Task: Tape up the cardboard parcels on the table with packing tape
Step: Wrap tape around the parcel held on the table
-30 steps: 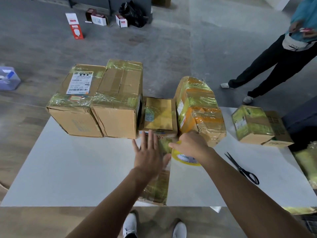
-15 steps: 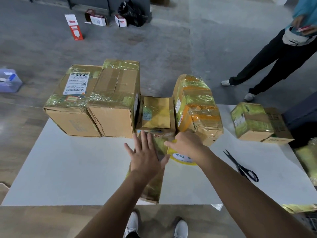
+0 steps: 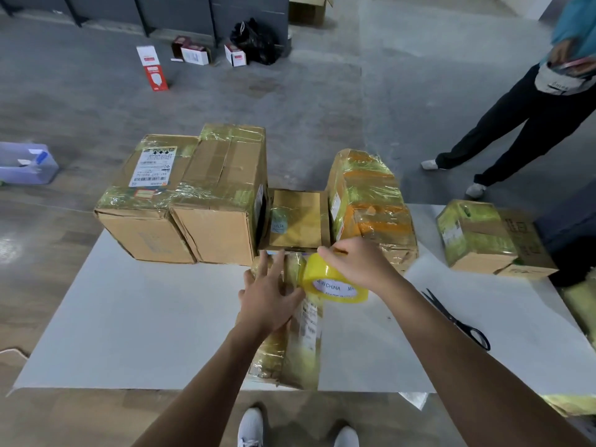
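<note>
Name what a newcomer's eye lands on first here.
The bright yellow tape roll, gripped by the right hand at the middle of the table, stands out first. Beside it the left hand lies flat, fingers spread, on the long parcel that reaches the table's near edge. Behind them the taped boxes line the far edge, and black scissors lie to the right.

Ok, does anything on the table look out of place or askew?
Mostly tidy. The long parcel under the left hand reaches right to the table's front edge, so it could tip off. The scissors lie with blades open near the right forearm. The right hand holds the tape.
</note>
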Tool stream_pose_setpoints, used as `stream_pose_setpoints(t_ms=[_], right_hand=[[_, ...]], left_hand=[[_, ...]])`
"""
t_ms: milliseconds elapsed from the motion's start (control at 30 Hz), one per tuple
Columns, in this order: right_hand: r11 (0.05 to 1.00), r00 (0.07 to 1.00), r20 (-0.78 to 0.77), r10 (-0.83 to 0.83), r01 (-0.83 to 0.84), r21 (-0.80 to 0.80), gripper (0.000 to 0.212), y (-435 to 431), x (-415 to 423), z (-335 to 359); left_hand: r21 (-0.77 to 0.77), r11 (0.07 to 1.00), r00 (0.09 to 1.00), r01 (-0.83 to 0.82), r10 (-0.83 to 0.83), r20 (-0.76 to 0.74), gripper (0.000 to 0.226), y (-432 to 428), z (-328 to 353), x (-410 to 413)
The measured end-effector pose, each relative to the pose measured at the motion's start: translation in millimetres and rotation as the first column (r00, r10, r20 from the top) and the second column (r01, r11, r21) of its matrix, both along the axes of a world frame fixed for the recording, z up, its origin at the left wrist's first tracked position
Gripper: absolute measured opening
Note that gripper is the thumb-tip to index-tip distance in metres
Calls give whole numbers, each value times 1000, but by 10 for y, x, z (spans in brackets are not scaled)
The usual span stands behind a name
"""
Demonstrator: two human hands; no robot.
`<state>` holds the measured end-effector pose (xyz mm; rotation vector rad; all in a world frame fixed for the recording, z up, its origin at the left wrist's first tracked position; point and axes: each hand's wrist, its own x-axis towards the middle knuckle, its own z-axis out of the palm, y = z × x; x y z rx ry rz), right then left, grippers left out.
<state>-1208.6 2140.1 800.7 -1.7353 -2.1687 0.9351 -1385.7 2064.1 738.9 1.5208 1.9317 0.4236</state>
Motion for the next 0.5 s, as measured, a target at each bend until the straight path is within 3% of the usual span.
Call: stream_pose_setpoints(t_ms=[67,200,333,400,500], right_hand=[[1000,998,-69,-1,1,3,37,-26,5,41],[999,996,-73,-46,46,-3,46,-96,-74,14],[995,992,103,-67,60,75,38,-62,-134,-22],[989,963,268,-39,-2,151,53,-82,-105,-71],[987,959,279,-44,-1,159,49,-111,-41,-170]], left_hand=[[47,998,993,-48,43,111,78,-31,-16,-67],[70,992,976,-102,86,201,77,-25,-60,-160],[95,982,943,-161,125,308,76,-35,-99,-203],[84,977,904,-198,149,402,79,-81,-126,-202],[72,970,848,-232,165,504,82,-115,-116,-189]])
